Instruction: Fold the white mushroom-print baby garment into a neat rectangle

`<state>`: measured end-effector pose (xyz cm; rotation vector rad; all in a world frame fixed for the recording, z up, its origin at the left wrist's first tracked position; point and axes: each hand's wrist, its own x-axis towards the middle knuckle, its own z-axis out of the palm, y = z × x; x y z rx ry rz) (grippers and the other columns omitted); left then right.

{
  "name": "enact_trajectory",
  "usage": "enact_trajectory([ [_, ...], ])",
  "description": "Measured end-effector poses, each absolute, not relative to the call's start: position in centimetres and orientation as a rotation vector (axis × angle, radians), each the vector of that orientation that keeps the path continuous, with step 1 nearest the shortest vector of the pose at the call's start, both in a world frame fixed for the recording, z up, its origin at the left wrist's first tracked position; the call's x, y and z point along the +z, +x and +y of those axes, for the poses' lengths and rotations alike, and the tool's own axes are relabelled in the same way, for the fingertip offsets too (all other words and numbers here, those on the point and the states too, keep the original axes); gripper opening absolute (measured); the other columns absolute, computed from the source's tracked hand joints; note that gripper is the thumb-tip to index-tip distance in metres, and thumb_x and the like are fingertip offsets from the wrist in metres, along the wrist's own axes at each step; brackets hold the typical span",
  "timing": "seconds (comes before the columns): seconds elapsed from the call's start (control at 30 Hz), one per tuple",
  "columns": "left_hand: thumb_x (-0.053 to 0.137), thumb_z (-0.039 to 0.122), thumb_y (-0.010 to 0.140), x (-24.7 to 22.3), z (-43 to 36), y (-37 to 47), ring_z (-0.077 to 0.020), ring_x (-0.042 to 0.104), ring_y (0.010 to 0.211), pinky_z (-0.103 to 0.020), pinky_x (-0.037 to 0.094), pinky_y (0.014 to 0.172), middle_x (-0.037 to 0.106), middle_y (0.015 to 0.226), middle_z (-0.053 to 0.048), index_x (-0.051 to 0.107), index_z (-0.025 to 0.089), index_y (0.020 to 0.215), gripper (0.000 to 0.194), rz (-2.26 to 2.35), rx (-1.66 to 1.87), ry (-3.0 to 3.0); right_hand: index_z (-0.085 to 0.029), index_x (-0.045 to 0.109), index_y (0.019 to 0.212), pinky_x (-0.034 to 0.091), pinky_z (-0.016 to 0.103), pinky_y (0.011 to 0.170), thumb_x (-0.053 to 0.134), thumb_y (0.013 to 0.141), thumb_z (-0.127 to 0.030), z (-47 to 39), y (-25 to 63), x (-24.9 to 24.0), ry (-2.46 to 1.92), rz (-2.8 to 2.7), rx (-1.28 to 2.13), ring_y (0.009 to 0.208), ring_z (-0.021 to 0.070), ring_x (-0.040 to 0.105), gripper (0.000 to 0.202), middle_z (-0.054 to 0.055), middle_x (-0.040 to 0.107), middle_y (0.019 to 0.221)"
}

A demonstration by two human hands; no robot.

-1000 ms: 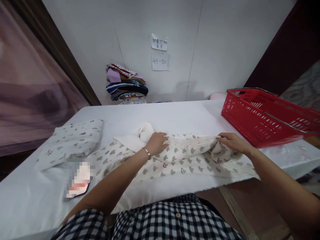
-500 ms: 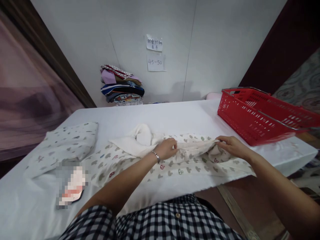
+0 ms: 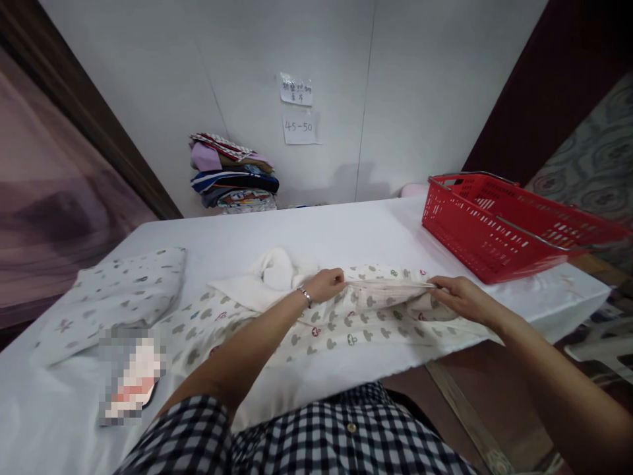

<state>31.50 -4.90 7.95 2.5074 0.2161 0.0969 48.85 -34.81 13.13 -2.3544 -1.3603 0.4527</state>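
A thin white cloth (image 3: 366,323) printed with grey, red and green mushroom shapes lies spread and partly bunched across the front of the table. My left hand (image 3: 326,285) pinches a fold of it near the middle. Farther right, my right hand (image 3: 457,297) grips the same fold between thumb and fingers. Between the two hands the edge is stretched in a nearly straight line, raised a little above the layer below. To the left, the cloth's plain white part (image 3: 274,267) is crumpled into a loop. What lies inside the fold is hidden.
A folded patterned cloth (image 3: 133,284) lies at the left of the white-covered table (image 3: 316,231). In front of it is a phone-like object (image 3: 131,386), blurred out. A red basket (image 3: 494,231) stands at the right. Folded clothes (image 3: 235,175) are stacked against the wall behind.
The fold between my hands is pulled straighter and tauter. Both hands keep their hold on it. The view has shifted slightly, so most things sit a bit farther left.
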Motion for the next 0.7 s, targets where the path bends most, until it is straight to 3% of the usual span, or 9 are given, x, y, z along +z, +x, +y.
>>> enact_trajectory([
  [0.2, 0.045, 0.031, 0.085, 12.6, -5.9, 27.5, -0.0119, 0.054, 0.071, -0.023, 0.040, 0.065, 0.060, 0.078, 0.001, 0.052, 0.020, 0.080, 0.014, 0.111, 0.454, 2.534, -0.021, 0.062, 0.076, 0.033, 0.026, 0.055, 0.039, 0.085, -0.043, -34.1, 48.9, 13.4, -2.416, -1.451, 0.378, 0.055, 0.0149, 0.050, 0.033, 0.001, 0.060, 0.061],
  [0.47, 0.039, 0.030, 0.089, 15.7, -5.5, 24.2, -0.0147, 0.055, 0.073, -0.026, 0.039, 0.063, 0.060, 0.080, -0.001, 0.053, 0.020, 0.085, 0.017, 0.312, 0.495, 2.894, -0.022, 0.065, 0.091, 0.036, 0.026, 0.059, 0.041, 0.082, -0.037, -31.3, 48.2, 15.3, -2.421, -1.568, 0.189, 0.061, 0.0172, 0.056, 0.030, 0.003, 0.065, 0.067],
  [0.6, 0.035, 0.031, 0.093, 15.9, -5.0, 23.6, -0.0182, 0.057, 0.093, -0.028, 0.042, 0.072, 0.062, 0.100, -0.005, 0.052, 0.021, 0.106, 0.025, 0.344, 0.586, 2.938, -0.022, 0.064, 0.093, 0.037, 0.026, 0.059, 0.037, 0.084, -0.036, -30.7, 48.2, 16.6, -2.356, -1.549, 0.131, 0.062, 0.0167, 0.057, 0.032, 0.004, 0.066, 0.070],
  [0.7, 0.035, 0.027, 0.093, 15.6, -4.9, 23.4, -0.0200, 0.055, 0.097, -0.029, 0.043, 0.072, 0.060, 0.104, -0.006, 0.050, 0.022, 0.115, 0.028, 0.378, 0.489, 2.981, -0.021, 0.065, 0.086, 0.038, 0.026, 0.059, 0.041, 0.083, -0.038, -30.6, 48.2, 17.0, -2.359, -1.651, 0.233, 0.060, 0.0170, 0.056, 0.030, 0.003, 0.064, 0.065],
])
